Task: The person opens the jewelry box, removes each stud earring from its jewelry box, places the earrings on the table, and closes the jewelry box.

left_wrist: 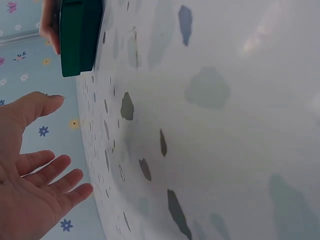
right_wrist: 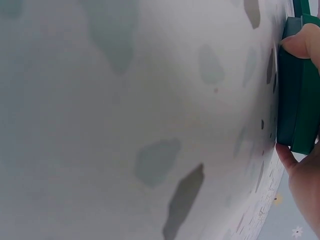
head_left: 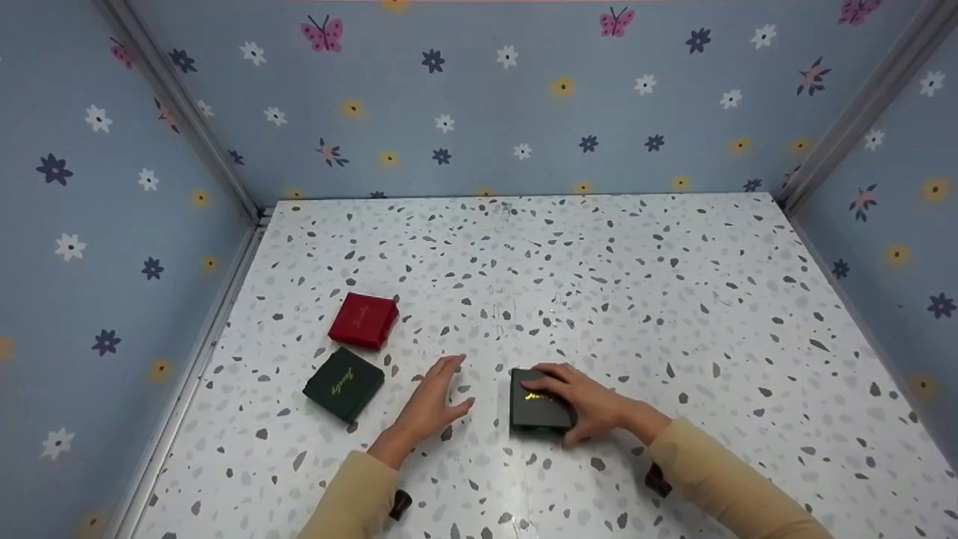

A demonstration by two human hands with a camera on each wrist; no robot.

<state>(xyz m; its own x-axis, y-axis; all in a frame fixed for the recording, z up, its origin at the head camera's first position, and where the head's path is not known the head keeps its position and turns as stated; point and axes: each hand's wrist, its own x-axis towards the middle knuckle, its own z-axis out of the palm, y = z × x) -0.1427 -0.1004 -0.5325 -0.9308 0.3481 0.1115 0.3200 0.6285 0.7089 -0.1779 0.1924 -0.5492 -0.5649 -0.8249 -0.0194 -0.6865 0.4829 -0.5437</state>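
Note:
My right hand [head_left: 595,400] grips a dark green jewelry box [head_left: 533,408] with gold lettering on its lid. The box rests on the speckled tabletop, right of centre. In the right wrist view, thumb and a finger hold opposite ends of that green jewelry box [right_wrist: 292,105]. Left of it, my left hand [head_left: 428,410] hovers with fingers extended and holds nothing; its spread fingers also show in the left wrist view. Nearest to it on the left lies another dark green box [head_left: 344,385], turned at an angle. Just behind that sits a red box [head_left: 364,320] with faint gold lettering.
The white tabletop [head_left: 599,284] is speckled with grey chips. Flowered light-blue panels stand at the back [head_left: 479,97], left [head_left: 97,299] and right [head_left: 898,224], joined by grey metal corner posts. A dark object sits under each sleeve by the wrist.

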